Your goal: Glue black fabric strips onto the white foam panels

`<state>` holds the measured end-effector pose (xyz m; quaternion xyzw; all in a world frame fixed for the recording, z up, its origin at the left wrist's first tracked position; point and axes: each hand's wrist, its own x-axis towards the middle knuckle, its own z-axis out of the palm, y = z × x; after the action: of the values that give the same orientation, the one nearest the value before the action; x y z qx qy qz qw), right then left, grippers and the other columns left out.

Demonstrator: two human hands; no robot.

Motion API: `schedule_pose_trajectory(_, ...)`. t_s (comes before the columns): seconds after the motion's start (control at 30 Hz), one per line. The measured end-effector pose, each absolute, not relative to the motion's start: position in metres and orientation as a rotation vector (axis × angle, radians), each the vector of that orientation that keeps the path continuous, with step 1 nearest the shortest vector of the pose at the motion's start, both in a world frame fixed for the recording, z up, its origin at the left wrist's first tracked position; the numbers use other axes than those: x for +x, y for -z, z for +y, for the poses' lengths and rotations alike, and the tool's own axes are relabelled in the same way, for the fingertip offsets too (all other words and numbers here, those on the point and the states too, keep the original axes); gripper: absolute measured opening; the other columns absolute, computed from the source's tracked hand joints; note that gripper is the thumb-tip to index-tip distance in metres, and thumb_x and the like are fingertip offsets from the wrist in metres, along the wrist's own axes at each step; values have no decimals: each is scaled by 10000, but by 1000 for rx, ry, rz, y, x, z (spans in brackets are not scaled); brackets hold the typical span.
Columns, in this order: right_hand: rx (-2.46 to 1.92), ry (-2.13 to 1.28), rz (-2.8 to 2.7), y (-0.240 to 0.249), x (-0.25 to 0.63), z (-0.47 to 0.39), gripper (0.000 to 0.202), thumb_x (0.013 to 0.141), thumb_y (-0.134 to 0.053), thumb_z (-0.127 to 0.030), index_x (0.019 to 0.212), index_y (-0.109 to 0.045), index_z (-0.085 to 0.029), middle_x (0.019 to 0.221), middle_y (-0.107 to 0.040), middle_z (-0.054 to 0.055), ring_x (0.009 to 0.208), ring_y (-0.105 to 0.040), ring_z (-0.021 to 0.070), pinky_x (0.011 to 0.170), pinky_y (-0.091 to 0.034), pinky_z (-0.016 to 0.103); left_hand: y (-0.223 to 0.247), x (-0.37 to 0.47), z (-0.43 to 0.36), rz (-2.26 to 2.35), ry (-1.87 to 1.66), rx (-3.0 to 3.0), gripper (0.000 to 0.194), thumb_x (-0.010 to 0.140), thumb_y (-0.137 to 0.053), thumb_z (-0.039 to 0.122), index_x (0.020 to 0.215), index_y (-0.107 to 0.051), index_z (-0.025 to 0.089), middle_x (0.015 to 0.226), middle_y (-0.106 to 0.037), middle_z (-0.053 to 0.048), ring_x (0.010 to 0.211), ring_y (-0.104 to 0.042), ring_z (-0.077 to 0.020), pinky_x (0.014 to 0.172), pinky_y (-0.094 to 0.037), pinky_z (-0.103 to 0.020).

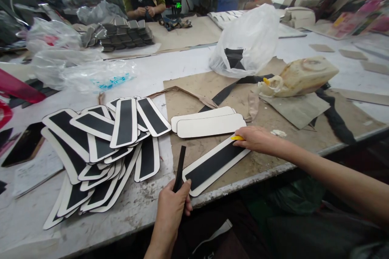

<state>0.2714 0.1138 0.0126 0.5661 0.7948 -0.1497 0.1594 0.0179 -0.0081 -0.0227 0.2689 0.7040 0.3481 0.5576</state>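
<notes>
Tabletop [75,234] near edge: left grip [172,202] holds thin black strip [180,166], touching white-bordered black rectangular panel [217,164]; right grip [255,139], small yellow tool [236,138]. Advisable: keep panel flat.

Panel pile [124,123] left on table [146,203], sheet [182,89] to its right with overlapping panels [211,126], single panel [217,164] nearer, bottle [313,75] right of them, plastic bag [252,32] behind, stacked pieces [126,34] far left beyond pile.

I had the left hand [174,200] pinching at the surface's [179,64] near edge, the right hand [257,140] curled farther in, forearm [322,168] outstretched.
</notes>
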Motion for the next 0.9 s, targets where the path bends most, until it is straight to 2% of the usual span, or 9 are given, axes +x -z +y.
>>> schedule_pose_trajectory(0.17, 1606, 424, 2268, -11, 273, 115, 258, 844, -495, -399, 877, -627, -180, 932, -683, 116, 902, -617, 257, 682, -400, 287, 27, 17, -8, 1644, -807, 620, 281, 659, -657, 400, 627, -486, 179, 351, -445, 74, 290, -401, -83, 289, -303, -180)
schedule_pose_trajectory(0.43, 1621, 387, 2289, -12, 270, 114, 247, 832, -522, -405, 858, -624, -182, 934, -680, 103, 899, -614, 245, 687, -407, 279, 23, 18, -8, 1661, -811, 637, 311, 637, -675, 431, 616, -495, 178, 360, -447, 71, 302, -401, -83, 293, -307, -181)
schedule_pose_trajectory(0.63, 1785, 255, 2290, -14, 292, 114, 227, 849, -505, -361, 937, -574, -164, 1030, -634, 135, 981, -572, 260, 755, -398, 300, 26, 19, -6, 1706, -830, 601, 325, 598, -679, 452, 611, -500, 182, 337, -443, 72, 277, -393, -87, 277, -301, -182)
schedule_pose_trajectory(0.77, 1865, 271, 2263, -11, 307, 107, 234, 890, -411, -325, 895, -590, -174, 973, -657, 112, 913, -591, 230, 751, -391, 288, 31, 17, -5, 1702, -799, 584, 354, 553, -692, 479, 614, -501, 187, 334, -458, 65, 263, -395, -99, 264, -296, -197)
schedule_pose_trajectory(0.9, 1889, 357, 2249, -4, 311, 99, 260, 882, -395, -292, 818, -616, -171, 880, -679, 105, 831, -610, 218, 697, -397, 272, 31, 16, -7, 1675, -827, 611, 327, 598, -680, 454, 614, -496, 184, 342, -454, 68, 274, -396, -89, 275, -299, -188)
